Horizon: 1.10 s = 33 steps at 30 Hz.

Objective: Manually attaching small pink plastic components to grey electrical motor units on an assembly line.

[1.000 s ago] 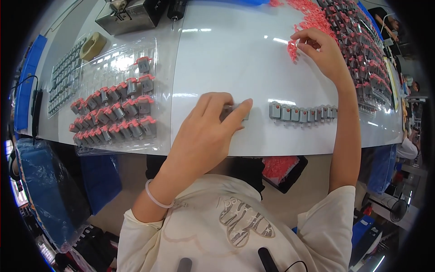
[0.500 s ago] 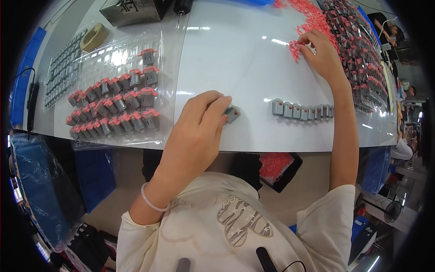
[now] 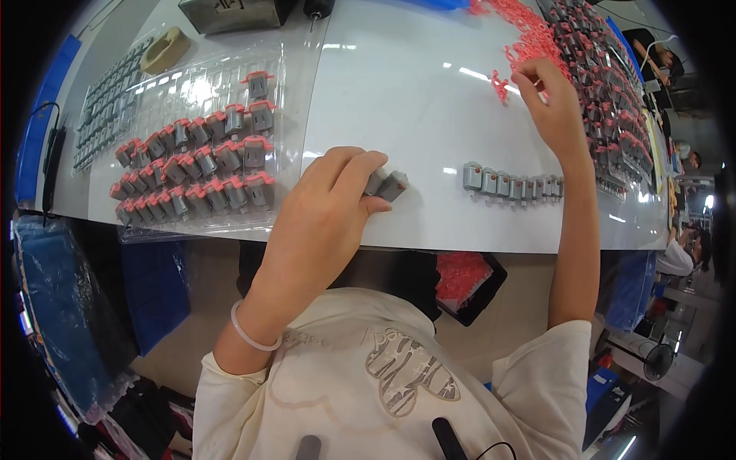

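Note:
Two small grey motors (image 3: pixel 394 186) are at the fingertips of my left hand (image 3: pixel 326 203), one partly hidden behind the fingers; the thumb and fingers close around them just above the white table. My right hand (image 3: pixel 553 103) is at the near edge of a pile of pink plastic clips (image 3: pixel 529 31), its thumb and fingers curled together; whether a clip is between them I cannot make out. A few loose pink clips (image 3: pixel 500 86) lie just left of its fingertips. Between my arms, a row of several bare grey motors (image 3: pixel 512 186) stands near the table's front edge.
At left, a clear plastic tray (image 3: pixel 218 77) holds rows of motors with pink clips on them. Beyond it are another tray of grey parts (image 3: pixel 111 103), a tape roll (image 3: pixel 165 50) and a metal box (image 3: pixel 234 14). Clipped motors (image 3: pixel 606 100) are massed at right.
My right hand has moved slightly right, away from the loose clips. My left hand has shifted a little left, and a second motor now shows in its fingers.

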Each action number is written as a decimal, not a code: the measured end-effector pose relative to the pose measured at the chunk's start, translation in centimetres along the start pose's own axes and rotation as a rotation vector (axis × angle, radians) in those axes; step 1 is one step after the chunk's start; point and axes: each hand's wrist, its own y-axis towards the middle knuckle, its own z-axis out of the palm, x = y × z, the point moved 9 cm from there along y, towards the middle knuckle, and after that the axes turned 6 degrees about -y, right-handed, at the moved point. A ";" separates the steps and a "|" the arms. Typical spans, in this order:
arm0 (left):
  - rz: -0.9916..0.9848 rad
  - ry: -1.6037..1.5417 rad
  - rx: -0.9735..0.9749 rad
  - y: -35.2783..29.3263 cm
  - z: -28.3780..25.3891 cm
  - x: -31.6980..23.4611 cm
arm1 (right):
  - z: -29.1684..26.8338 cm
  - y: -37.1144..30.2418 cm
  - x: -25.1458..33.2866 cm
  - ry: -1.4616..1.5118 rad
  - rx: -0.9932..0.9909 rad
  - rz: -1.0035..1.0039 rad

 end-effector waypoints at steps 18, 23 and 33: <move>-0.237 -0.781 -0.201 -1.1 -0.6 3.2 | 1.8 -6.2 16.6 0.542 0.080 -0.278; -0.164 -0.641 -0.210 -1.4 -0.7 3.3 | 2.5 -7.0 16.9 0.358 0.137 -0.347; -0.112 -0.991 -0.225 -1.6 -1.6 2.2 | 2.0 -6.5 15.3 0.590 0.177 -0.132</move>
